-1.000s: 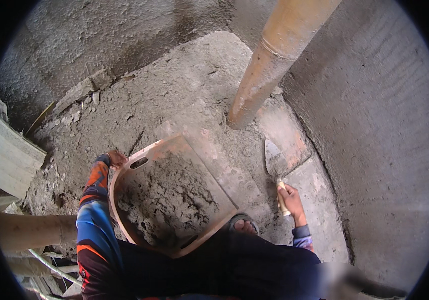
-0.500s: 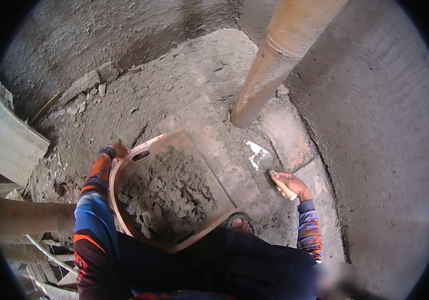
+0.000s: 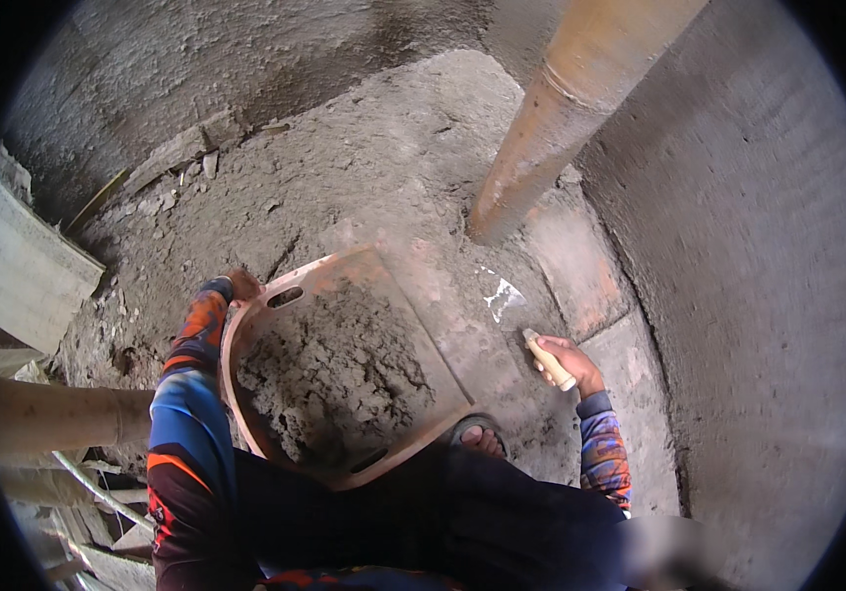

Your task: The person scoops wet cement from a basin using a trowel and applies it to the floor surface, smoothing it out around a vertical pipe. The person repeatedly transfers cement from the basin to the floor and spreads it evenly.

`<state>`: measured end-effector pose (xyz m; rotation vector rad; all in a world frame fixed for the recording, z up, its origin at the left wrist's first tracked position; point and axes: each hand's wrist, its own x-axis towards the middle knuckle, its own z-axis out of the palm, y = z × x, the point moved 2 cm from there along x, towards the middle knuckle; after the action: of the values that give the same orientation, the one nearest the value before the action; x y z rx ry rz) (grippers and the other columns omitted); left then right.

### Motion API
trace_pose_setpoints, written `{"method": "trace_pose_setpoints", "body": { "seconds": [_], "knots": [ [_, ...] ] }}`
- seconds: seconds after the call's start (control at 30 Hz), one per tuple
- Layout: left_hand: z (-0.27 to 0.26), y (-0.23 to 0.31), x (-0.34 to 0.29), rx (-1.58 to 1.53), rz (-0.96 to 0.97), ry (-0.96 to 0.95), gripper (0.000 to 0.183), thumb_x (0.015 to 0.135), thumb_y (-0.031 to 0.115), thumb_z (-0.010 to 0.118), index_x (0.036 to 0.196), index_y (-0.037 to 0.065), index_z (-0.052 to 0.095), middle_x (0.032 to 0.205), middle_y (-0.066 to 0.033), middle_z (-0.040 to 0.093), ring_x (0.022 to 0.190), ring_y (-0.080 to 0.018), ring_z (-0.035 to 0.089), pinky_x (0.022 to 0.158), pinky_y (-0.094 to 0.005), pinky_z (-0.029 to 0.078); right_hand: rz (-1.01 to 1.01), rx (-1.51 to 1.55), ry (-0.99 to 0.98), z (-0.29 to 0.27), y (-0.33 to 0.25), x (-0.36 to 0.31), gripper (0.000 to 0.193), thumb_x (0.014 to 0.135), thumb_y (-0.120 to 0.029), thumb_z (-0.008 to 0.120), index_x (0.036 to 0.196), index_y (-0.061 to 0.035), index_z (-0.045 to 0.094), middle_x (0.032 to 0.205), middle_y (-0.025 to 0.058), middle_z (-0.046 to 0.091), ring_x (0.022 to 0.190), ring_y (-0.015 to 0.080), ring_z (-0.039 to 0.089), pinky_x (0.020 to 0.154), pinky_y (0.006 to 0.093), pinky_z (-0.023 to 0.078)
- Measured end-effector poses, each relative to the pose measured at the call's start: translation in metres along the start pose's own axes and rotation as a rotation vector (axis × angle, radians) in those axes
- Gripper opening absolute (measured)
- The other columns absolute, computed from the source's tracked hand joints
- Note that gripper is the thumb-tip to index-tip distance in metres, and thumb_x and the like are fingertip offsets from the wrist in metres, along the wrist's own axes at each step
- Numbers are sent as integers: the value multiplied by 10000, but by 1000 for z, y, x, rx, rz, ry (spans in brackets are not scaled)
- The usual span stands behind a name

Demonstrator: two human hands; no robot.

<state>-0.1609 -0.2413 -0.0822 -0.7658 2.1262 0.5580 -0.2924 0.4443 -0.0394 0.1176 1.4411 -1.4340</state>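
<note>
At the upper left rim of an orange-brown scoop-shaped mortar pan (image 3: 231, 394), my left hand (image 3: 243, 286) is closed on the edge beside a handle slot. A heap of wet grey mortar (image 3: 329, 369) lies in the pan. Over to the right, the fingers of my right hand (image 3: 573, 362) wrap round the pale handle of a trowel (image 3: 549, 359). Its blade reaches away from me, low over the mortar-smeared floor; part of it shines white and the rest blends with the grey. Whether the blade touches the floor I cannot tell.
A thick bamboo post (image 3: 531, 148) stands just beyond the trowel. Rough plastered walls (image 3: 748, 276) rise on the right and at the back. Left of me are a pale curved board (image 3: 29, 261), a horizontal bamboo pole (image 3: 68, 414) and rubble. My sandalled foot (image 3: 480, 436) is beside the pan.
My right hand and the trowel have shifted slightly left over the floor, and the blade's shine has changed. My left hand stays on the pan. The whole view has moved a little.
</note>
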Motion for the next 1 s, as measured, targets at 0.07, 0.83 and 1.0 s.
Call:
{"method": "trace_pose_setpoints", "body": {
  "seconds": [0.07,0.83,1.0],
  "knots": [
    [-1,-7,-5,3,-11,6,237,846,310,640,914,93,705,698,-30,640,556,-144,582,521,-332,511,-1,24,17,2,6,-2,316,924,-325,556,1134,-88,558,661,45,565,440,133,511,380,252,411],
    [2,5,6,-287,-92,-97,144,889,178,586,969,178,705,696,-9,629,488,-97,544,485,-285,511,-515,-827,281,133,-43,-59,400,922,-352,541,1120,-7,594,1007,164,652,903,284,630,813,361,487],
    [3,-36,26,-156,108,-110,230,772,101,628,992,102,694,771,-2,661,649,-94,612,590,-284,522,-266,-110,444,55,-11,-60,343,959,-318,490,1062,-3,579,750,78,600,569,144,586,495,267,470]
  ]
}}
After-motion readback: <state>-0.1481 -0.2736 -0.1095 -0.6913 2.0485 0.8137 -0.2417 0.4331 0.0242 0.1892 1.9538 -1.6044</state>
